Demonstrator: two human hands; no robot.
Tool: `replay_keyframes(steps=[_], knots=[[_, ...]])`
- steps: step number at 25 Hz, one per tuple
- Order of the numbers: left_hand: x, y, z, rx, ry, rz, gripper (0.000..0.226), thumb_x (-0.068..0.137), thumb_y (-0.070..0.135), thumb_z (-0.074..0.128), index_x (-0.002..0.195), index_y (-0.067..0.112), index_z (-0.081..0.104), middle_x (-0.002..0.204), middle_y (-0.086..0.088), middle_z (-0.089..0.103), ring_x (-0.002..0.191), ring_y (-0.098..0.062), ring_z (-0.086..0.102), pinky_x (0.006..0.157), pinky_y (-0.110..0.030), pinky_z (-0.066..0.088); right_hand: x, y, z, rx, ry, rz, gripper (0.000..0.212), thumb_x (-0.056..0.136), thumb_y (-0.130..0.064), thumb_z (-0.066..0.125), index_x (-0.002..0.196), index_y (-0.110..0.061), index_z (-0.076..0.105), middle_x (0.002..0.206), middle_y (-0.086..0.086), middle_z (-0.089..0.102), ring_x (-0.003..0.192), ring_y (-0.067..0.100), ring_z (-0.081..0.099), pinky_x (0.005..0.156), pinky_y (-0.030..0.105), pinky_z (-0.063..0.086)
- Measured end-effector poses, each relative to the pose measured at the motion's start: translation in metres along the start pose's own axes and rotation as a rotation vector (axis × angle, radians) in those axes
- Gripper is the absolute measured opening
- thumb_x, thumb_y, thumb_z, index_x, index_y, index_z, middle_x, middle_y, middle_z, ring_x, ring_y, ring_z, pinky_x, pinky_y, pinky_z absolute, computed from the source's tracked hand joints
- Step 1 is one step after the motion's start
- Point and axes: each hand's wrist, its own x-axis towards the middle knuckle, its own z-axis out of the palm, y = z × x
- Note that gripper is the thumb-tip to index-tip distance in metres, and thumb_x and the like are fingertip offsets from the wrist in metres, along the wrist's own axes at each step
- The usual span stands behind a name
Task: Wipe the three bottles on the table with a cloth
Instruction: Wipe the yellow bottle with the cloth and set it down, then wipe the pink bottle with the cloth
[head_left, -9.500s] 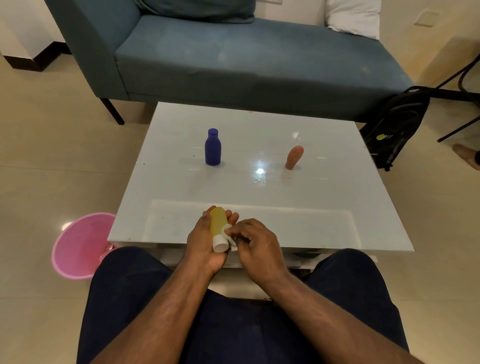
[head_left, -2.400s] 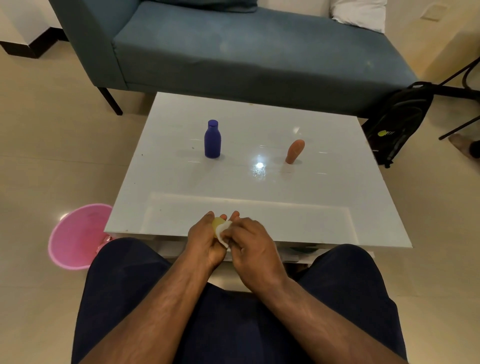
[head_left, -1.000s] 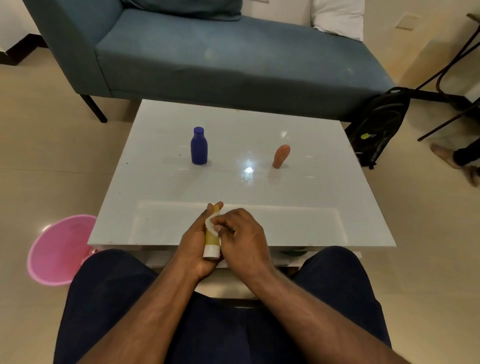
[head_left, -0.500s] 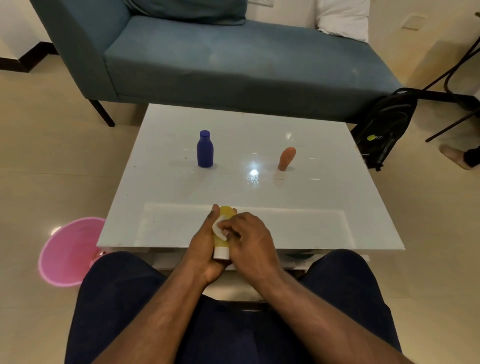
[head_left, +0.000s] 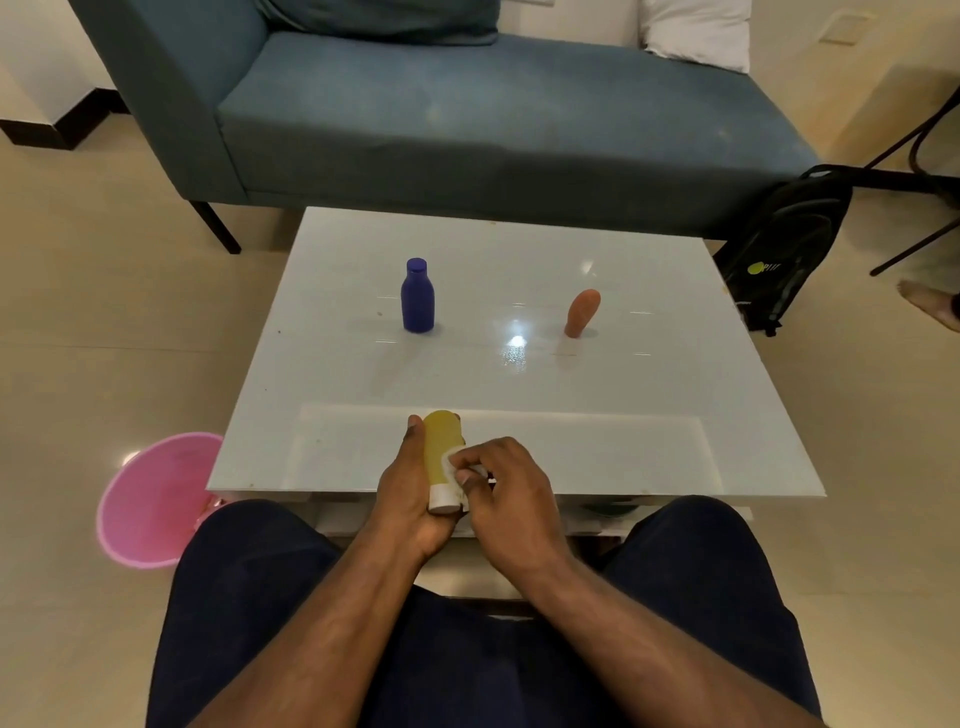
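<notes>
Over the table's (head_left: 649, 395) near edge, at six o'clock, my left hand (head_left: 410, 499) is curled round the yellow bottle (head_left: 442, 447), its white cap pointing back toward me. My right hand (head_left: 506, 491) pinches the small white cloth (head_left: 451, 464) against the bottle's side near the cap. By my reckoning this is the first bottle of three, mid-wipe. The blue bottle (head_left: 417, 299) stands upright at eleven o'clock and the orange bottle (head_left: 583, 313) at one o'clock, well apart from each other, both untouched. Next I would turn the yellow one under the cloth, set it down upright, then reach forward without dropping the cloth.
</notes>
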Motion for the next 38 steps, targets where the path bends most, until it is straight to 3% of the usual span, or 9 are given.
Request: replay_keyframes(steps=[4,9,13,16,21,28,31,35,38], knots=[[-0.007,-0.006,0.007,0.136,0.001,-0.019,0.052,0.093,0.056,0.059,0.119,0.012,0.066,0.092,-0.015,0.076,0.07,-0.026,0.074,0.087,-0.05,0.056,0.029,0.007,-0.011,0.052,0.058,0.084,0.016,0.087,-0.011,0.061,0.092,-0.023,0.07,0.094,-0.012,0.062,0.089,-0.001,0.056,0.078,0.012,0.045],[-0.007,-0.002,0.004,0.16,0.005,-0.111,0.064,0.092,0.064,0.053,0.124,0.009,0.059,0.092,-0.013,0.066,0.072,-0.023,0.066,0.065,-0.044,0.059,0.059,0.042,-0.039,0.153,0.158,0.199,0.015,0.084,-0.013,0.066,0.087,-0.027,0.071,0.091,-0.011,0.068,0.085,0.006,0.062,0.077,0.03,0.055],[-0.002,-0.001,0.009,0.195,-0.112,-0.135,0.045,0.094,0.021,0.063,0.135,0.005,0.053,0.105,-0.019,0.059,0.086,-0.028,0.064,0.071,-0.045,0.061,0.066,0.074,-0.043,0.283,0.173,0.371,0.011,0.083,-0.018,0.07,0.079,-0.028,0.071,0.082,-0.008,0.07,0.078,0.012,0.066,0.076,0.042,0.058],[0.011,-0.006,0.014,0.341,-0.11,-0.096,0.041,0.093,0.0,0.06,0.133,0.006,0.055,0.112,-0.02,0.06,0.094,-0.031,0.064,0.076,-0.048,0.061,0.072,0.085,-0.04,0.298,0.139,0.374,0.011,0.083,-0.017,0.069,0.08,-0.027,0.071,0.081,-0.01,0.07,0.077,0.009,0.066,0.075,0.039,0.058],[0.05,-0.004,0.022,0.743,-0.007,0.117,0.045,0.092,0.009,0.069,0.136,0.017,0.058,0.125,-0.005,0.069,0.114,-0.024,0.065,0.08,-0.038,0.052,0.097,0.106,-0.053,0.126,0.074,0.286,0.01,0.086,-0.014,0.066,0.086,-0.023,0.071,0.091,-0.012,0.068,0.085,0.003,0.061,0.072,0.017,0.046],[0.124,0.035,0.069,1.043,0.062,0.42,0.048,0.088,0.007,0.075,0.132,0.015,0.058,0.125,-0.003,0.067,0.11,-0.022,0.067,0.094,-0.038,0.057,0.127,0.133,-0.057,0.046,0.052,0.307,0.014,0.087,-0.009,0.062,0.087,-0.02,0.07,0.09,-0.01,0.064,0.076,-0.007,0.057,0.061,0.001,0.039],[0.16,0.052,0.093,1.21,0.077,0.495,0.044,0.089,0.01,0.074,0.131,0.014,0.06,0.124,-0.003,0.068,0.113,-0.024,0.065,0.104,-0.046,0.051,0.141,0.145,-0.056,0.067,0.06,0.321,0.015,0.088,-0.009,0.062,0.088,-0.02,0.071,0.094,-0.007,0.064,0.079,-0.001,0.059,0.061,0.003,0.044],[0.194,0.066,0.116,1.249,0.082,0.603,0.032,0.09,0.007,0.071,0.12,0.017,0.064,0.114,0.0,0.071,0.108,-0.021,0.067,0.096,-0.035,0.054,0.147,0.157,-0.05,0.141,0.058,0.375,0.017,0.088,-0.011,0.064,0.087,-0.027,0.071,0.094,-0.012,0.064,0.086,0.007,0.063,0.069,0.031,0.059],[0.216,0.07,0.126,1.25,0.076,0.613,0.031,0.091,0.004,0.07,0.118,0.018,0.064,0.114,0.0,0.071,0.109,-0.022,0.068,0.098,-0.034,0.055,0.149,0.158,-0.049,0.161,0.04,0.375,0.019,0.088,-0.01,0.064,0.086,-0.028,0.07,0.093,-0.014,0.064,0.086,0.001,0.062,0.068,0.025,0.057]])
